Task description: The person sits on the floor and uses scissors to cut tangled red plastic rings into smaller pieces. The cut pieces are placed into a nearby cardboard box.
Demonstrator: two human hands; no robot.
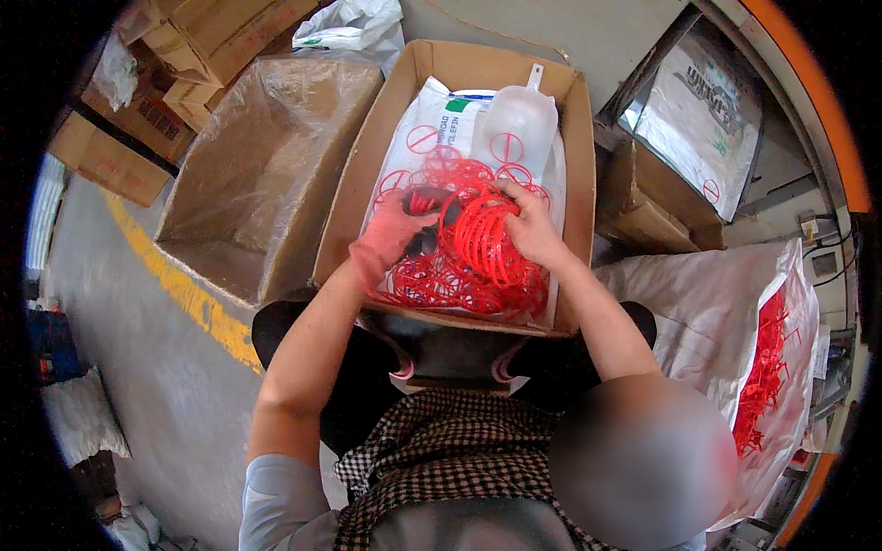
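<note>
My right hand (534, 224) grips a thick bundle of thin red plastic rings (486, 237), lined up side by side. At the bundle's left is my left hand (389, 231), in a reddish glove, its fingers closed around a dark object (422, 242), possibly a tool, and some red strands; its shape is partly hidden. Both hands are over a cardboard box (581, 144) in front of me. Tangled red rings (441, 286) lie on a white printed sack (413, 120) inside it. Single rings with a crossbar lie farther back, beside a translucent plastic scoop (517, 113).
A plastic-lined cardboard box (227, 186) stands at the left, with stacked cartons (220, 41) behind. To the right, a large white sack (668, 289) holds red plastic pieces (761, 379). Another carton (637, 206) and a white printed bag (696, 131) are at the upper right.
</note>
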